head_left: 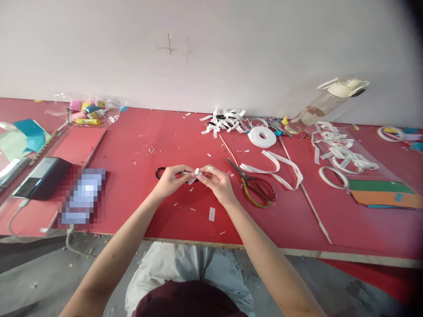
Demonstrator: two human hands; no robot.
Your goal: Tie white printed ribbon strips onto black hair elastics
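left hand, right hand meet fingertip to fingertip over red table, both pinched on small white ribbon piece held between them; scissors just right of right hand, black ring behind left.

over the red table the left hand and the right hand meet, fingertips pinching a small white paper strip between them. a black ring lies on the table just behind the left hand. scissors with yellow-green handles rest just right of the right hand, beside a loose white ribbon. farther back sit a white tape roll and a pile of cut strips. a clear bottle leans on the wall. a black box is at far left, glue sticks in a bag behind it.
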